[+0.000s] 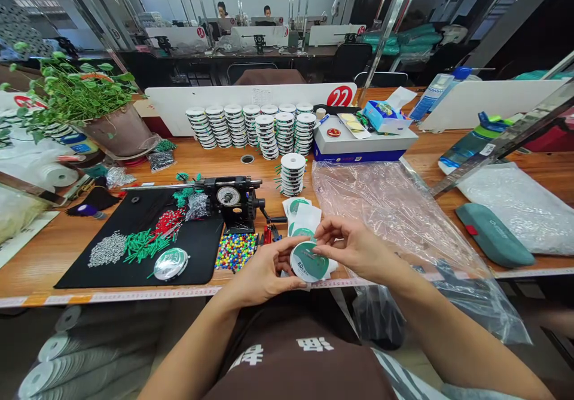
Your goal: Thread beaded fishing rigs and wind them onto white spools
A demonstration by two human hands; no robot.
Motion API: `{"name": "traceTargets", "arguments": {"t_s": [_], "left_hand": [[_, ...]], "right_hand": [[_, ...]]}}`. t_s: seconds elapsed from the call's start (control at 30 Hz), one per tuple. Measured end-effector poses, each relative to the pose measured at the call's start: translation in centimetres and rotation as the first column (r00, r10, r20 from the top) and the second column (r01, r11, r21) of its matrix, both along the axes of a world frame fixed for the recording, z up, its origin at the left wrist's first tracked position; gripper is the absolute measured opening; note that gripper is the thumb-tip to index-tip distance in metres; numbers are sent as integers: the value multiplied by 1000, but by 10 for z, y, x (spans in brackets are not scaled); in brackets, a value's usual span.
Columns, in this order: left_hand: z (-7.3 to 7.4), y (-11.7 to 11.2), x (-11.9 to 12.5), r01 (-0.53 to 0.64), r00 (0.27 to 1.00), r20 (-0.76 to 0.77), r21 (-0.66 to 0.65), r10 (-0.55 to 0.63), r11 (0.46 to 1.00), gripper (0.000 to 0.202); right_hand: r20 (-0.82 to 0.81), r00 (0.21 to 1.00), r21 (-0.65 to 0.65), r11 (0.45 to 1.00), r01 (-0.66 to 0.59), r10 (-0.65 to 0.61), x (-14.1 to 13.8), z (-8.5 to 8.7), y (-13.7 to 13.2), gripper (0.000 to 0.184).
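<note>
Both my hands meet at the front edge of the wooden table. My left hand [264, 274] is closed around a small round spool with a green label [308, 262], gripping it from the left and below. My right hand [354, 247] pinches the spool's upper right rim with thumb and fingers. Just behind the spool lie a few green-and-white label cards [299, 211]. A black hand-crank winding machine [233, 200] stands beyond them.
A black mat [134, 268] carries piles of silver, green and red small parts and one clear spool [171, 263]. Coloured beads [234, 250] lie beside it. Stacks of white spools [251, 126], a plastic bag [394, 208], a potted plant [89, 104] and a teal case [493, 235] surround them.
</note>
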State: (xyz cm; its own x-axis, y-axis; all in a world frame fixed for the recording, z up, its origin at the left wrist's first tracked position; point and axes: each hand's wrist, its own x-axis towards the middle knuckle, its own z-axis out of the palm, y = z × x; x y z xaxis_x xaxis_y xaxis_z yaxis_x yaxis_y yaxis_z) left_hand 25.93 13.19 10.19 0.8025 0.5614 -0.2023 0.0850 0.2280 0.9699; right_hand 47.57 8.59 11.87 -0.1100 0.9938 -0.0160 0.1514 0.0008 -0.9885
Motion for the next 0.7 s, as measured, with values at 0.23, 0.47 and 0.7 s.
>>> {"name": "traceTargets", "arguments": {"t_s": [0.23, 0.47, 0.7], "left_hand": [[1, 0, -2, 0, 1000, 0, -9, 0, 1000, 70], [0, 0, -3, -17, 1000, -4, 12, 17, 1000, 71], [2, -1, -3, -19, 1000, -14, -16, 19, 1000, 70]], "right_hand": [[32, 999, 23, 1000, 9, -10, -3, -3, -3, 22], [38, 999, 22, 1000, 10, -11, -3, -3, -2, 22], [84, 996, 49, 999, 7, -11, -2, -5, -4, 17]]}}
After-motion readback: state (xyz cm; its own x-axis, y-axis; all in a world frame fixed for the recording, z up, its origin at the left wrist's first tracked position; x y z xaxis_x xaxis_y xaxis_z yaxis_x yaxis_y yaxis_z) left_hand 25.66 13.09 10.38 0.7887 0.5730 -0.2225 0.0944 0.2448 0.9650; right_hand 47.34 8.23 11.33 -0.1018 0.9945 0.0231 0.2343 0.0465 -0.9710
